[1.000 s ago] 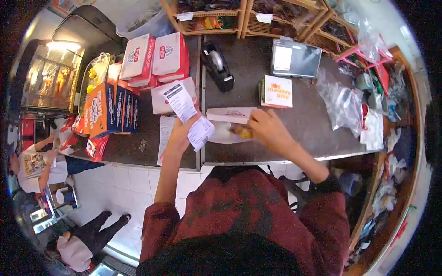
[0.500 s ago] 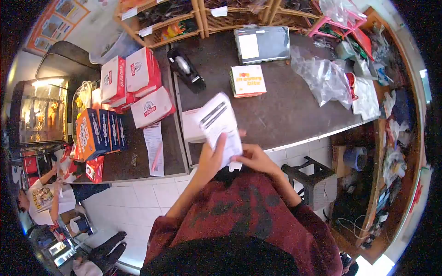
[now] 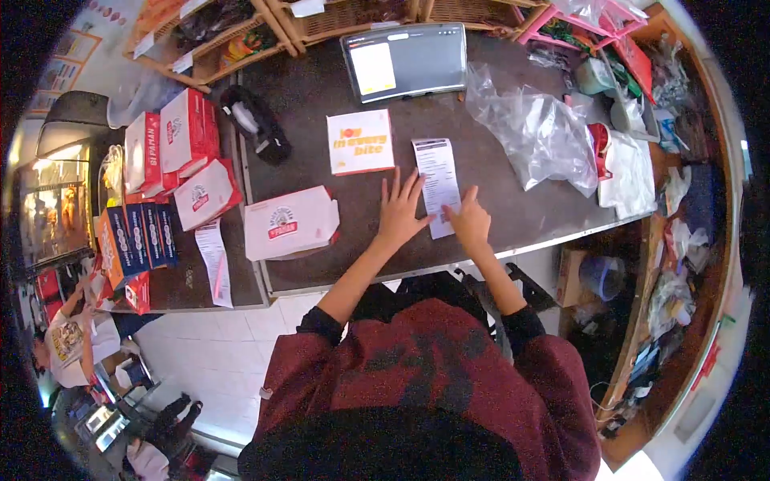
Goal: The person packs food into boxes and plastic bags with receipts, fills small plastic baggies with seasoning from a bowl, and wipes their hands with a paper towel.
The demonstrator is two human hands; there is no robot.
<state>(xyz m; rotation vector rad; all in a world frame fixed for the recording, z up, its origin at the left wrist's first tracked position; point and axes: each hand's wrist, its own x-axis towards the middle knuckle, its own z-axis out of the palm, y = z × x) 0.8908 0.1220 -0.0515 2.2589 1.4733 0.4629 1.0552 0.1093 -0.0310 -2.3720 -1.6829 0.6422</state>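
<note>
A long printed paper receipt (image 3: 439, 178) lies flat on the dark table in front of me. My left hand (image 3: 400, 210) rests at its left edge, fingers spread and holding nothing. On the receipt's lower right side is my right hand (image 3: 472, 221), its fingers apart and touching the paper. Just beyond my left hand sits a small white box (image 3: 359, 143) with orange and yellow lettering. To the left of that hand lies a flat white-and-red food box (image 3: 290, 225) with a printed logo.
A tablet screen (image 3: 407, 64) stands at the back. Clear plastic bags (image 3: 533, 132) spread over the right side. Stacked red-and-white boxes (image 3: 183, 132), blue-and-orange boxes (image 3: 136, 240) and a second receipt (image 3: 214, 264) occupy the left. A black tape dispenser (image 3: 255, 124) lies nearby. Another person (image 3: 72, 345) is at far left.
The receipt, held up in both hands before, now lies on the table. Both hands have moved forward and opened over it. The view has shifted, showing the flat food box fully.
</note>
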